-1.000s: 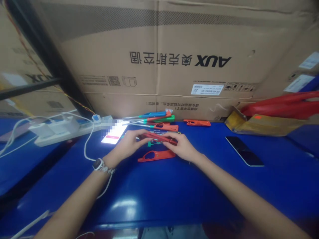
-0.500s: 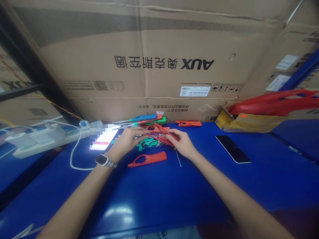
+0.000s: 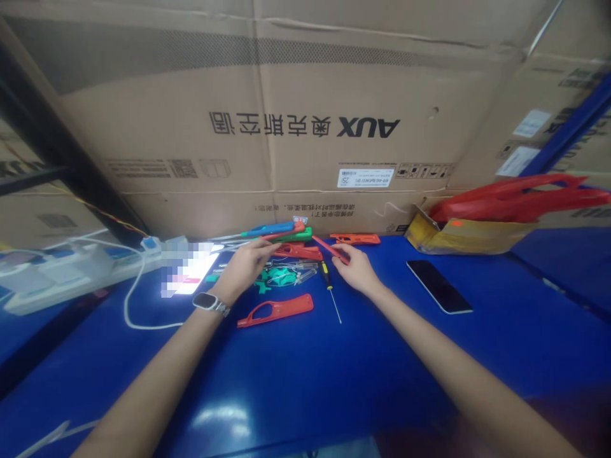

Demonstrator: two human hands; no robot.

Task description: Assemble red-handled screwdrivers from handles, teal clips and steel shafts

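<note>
My right hand (image 3: 356, 266) pinches a red plastic lighter shell half (image 3: 328, 247), held tilted and nearly edge-on. My left hand (image 3: 245, 266), a watch on its wrist, has its fingers closed at a thin red edge that looks like another shell half (image 3: 281, 236); the hand partly hides it. Between the hands a red shell half with an opening (image 3: 298, 250) lies behind a pile of green plastic parts (image 3: 280, 276) and small metal and clear pieces. Closer to me lies a red shell half (image 3: 281, 310) with an oval hole. A yellow-black screwdriver (image 3: 326, 275) lies beside my right hand.
Blue- and green-handled lighters (image 3: 274, 229) lie by the large cardboard box (image 3: 305, 76). Another red shell piece (image 3: 356, 239) is right of them. A dark phone (image 3: 439, 286) and a yellow carton (image 3: 470, 235) with red pieces stand right; a lit phone (image 3: 193, 270) and power strip (image 3: 95, 277) are left.
My hands have moved apart, with red shell pieces separated between them. The small parts and the screwdriver's handle now show. The view has shifted slightly.
</note>
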